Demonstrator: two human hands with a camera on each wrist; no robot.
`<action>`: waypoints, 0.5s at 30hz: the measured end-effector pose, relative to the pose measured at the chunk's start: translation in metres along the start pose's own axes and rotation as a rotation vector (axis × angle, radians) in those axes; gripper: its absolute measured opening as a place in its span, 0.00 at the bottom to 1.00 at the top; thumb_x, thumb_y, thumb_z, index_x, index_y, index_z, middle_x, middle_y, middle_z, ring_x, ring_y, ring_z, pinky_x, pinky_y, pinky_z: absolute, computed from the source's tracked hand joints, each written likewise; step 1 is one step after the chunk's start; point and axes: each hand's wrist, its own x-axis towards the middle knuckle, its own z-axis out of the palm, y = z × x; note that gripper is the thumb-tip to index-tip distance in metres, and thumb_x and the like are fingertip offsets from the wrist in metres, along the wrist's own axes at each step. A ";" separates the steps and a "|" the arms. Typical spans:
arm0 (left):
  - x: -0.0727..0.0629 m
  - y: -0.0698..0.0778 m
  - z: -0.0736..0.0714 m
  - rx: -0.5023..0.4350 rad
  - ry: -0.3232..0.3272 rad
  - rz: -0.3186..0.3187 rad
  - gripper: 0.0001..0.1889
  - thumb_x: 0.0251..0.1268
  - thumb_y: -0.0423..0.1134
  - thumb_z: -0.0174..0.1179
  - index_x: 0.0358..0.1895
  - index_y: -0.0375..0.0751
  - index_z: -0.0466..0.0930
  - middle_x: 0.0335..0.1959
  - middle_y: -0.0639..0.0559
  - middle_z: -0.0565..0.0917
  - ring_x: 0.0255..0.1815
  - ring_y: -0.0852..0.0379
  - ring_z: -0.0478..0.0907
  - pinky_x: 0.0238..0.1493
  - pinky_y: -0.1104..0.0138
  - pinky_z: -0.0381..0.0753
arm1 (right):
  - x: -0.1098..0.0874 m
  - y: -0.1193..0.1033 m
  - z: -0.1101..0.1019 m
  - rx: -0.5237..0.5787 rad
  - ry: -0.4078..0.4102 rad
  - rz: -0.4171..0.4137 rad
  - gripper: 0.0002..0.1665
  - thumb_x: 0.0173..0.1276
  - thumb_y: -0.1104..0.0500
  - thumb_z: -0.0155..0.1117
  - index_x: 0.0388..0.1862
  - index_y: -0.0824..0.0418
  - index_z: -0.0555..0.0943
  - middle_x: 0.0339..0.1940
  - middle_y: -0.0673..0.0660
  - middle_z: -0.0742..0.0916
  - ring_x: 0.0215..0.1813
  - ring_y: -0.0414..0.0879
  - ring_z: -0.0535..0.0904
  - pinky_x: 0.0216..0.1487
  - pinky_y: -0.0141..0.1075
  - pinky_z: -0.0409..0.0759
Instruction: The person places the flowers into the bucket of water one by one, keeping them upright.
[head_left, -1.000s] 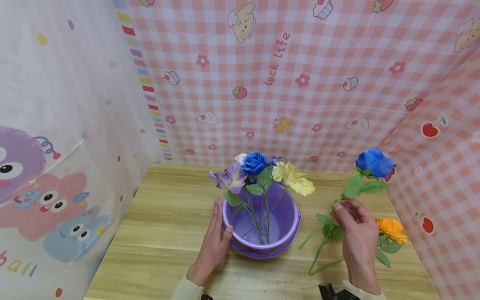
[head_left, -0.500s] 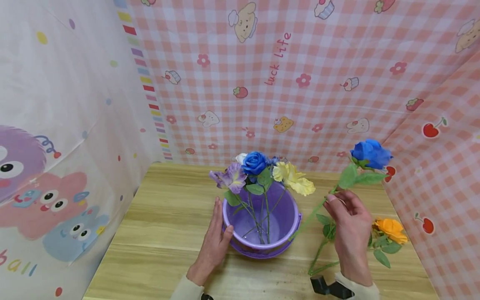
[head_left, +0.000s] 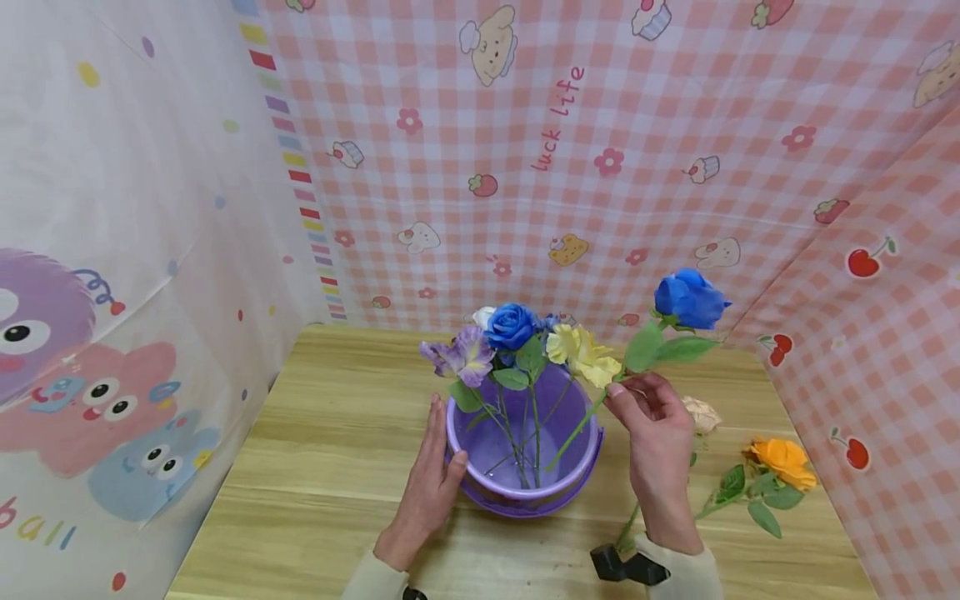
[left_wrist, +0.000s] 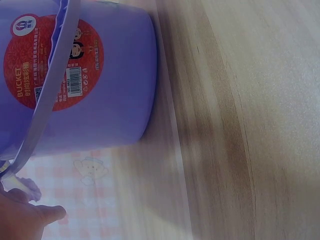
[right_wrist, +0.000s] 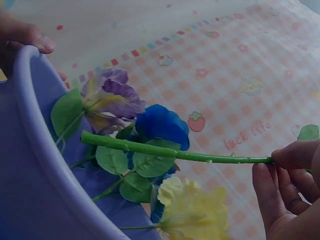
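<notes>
My right hand (head_left: pixel 656 450) pinches the green stem (right_wrist: pixel 200 156) of a blue rose (head_left: pixel 690 298) between thumb and fingers. The bloom points up and to the right, and the stem's lower end slants over the purple bucket (left_wrist: pixel 122 75). My left hand (head_left: pixel 423 496) rests against the bucket's left side with fingers fairly straight. Inside the bucket lean a purple flower (head_left: pixel 459 357), another blue rose (head_left: pixel 511 326), a yellow flower (head_left: pixel 583 354) and a partly hidden white bloom (head_left: pixel 483 317).
To the right on the wooden table (head_left: pixel 337 433) lie an orange flower (head_left: pixel 783 462) and a pale flower (head_left: pixel 702 413), the latter partly behind my right hand. A checked cloth (head_left: pixel 525 208) hangs behind the table and along its right side.
My right hand has moved left with the blue rose, bringing its stem end from beside the bucket to over its opening. The pale flower has come into view. My left hand has stayed put.
</notes>
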 end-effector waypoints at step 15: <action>0.000 -0.001 0.000 0.006 -0.005 -0.014 0.38 0.81 0.44 0.49 0.85 0.40 0.41 0.87 0.48 0.42 0.85 0.45 0.45 0.81 0.68 0.42 | -0.005 0.035 0.015 -0.339 -0.124 -0.057 0.09 0.65 0.75 0.69 0.43 0.76 0.81 0.33 0.50 0.88 0.37 0.39 0.87 0.40 0.28 0.87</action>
